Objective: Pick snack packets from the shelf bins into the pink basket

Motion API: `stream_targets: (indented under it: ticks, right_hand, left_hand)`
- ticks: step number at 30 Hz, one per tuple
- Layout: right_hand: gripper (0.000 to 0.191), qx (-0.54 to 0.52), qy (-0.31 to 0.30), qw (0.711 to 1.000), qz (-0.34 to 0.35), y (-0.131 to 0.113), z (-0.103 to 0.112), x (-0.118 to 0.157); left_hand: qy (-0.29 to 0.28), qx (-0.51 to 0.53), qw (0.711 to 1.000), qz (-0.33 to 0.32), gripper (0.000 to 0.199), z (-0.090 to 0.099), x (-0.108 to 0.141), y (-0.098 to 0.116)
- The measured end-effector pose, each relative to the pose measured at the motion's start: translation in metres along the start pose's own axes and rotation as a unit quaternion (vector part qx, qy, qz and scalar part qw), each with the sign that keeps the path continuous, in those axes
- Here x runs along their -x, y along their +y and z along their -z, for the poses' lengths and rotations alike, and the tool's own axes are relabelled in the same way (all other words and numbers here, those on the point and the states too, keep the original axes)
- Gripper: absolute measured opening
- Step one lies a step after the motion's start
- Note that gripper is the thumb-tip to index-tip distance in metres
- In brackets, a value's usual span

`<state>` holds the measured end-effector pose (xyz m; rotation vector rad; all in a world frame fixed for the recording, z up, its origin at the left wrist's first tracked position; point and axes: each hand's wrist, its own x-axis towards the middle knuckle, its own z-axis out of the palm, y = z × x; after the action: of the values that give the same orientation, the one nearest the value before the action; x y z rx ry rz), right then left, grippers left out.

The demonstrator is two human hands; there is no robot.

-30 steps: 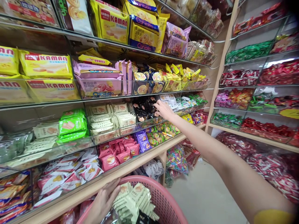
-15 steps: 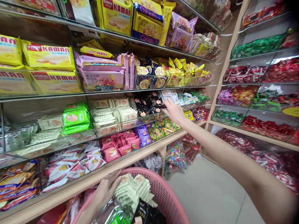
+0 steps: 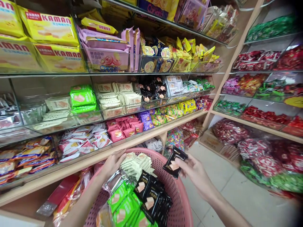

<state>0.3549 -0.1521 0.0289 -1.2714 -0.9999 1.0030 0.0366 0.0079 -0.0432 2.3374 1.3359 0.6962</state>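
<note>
My right hand pinches a small black packet with a wafer picture, labelled "Drycake", above the right rim of a pink plastic basket. My left hand is closed over the basket's far left rim; its grip is partly hidden. Inside the basket lie cream packets at the far side, green packets nearer me, and more black packets on the right. A clear-wrapped silvery pack lies at the left. On the shelf, similar black packets fill a clear compartment.
Clear-fronted shelves of packaged snacks run across ahead, including yellow Kaman packs. Another rack with wrapped sweets stands at the right. Bulky bags lie on the tiled floor below it. Loose bags lie beneath the left shelf.
My right hand has come from the shelf's black packets back to the basket, carrying one black packet. My left hand stays on the rim. The view has tilted down, showing more of the basket.
</note>
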Motion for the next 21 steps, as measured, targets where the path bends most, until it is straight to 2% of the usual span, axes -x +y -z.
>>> stream_targets:
  ticks: [3,5,11,16,21]
  right_hand:
    - [0.059,-0.007,-0.018,0.999,-0.033,0.008,-0.01,0.02]
    - [0.066,0.008,-0.03,0.999,-0.032,0.014,-0.018,0.03]
    - [0.037,0.138,-0.091,0.986,-0.018,0.038,-0.044,0.045]
    - [0.032,0.23,-0.113,0.966,-0.024,0.05,-0.055,0.047]
    - [0.033,0.328,-0.098,0.939,-0.019,0.046,-0.058,0.049]
  left_hand:
    - [-0.001,0.001,1.0,-0.001,0.062,0.0,0.002,0.0]
    - [0.001,0.0,1.0,0.003,0.063,-0.001,0.003,0.0]
    - [0.007,-0.007,1.0,0.001,0.062,0.0,0.002,-0.001]
    - [0.008,-0.01,1.0,-0.003,0.062,0.001,0.002,0.001]
    - [0.007,-0.01,1.0,0.0,0.061,0.001,0.002,0.002]
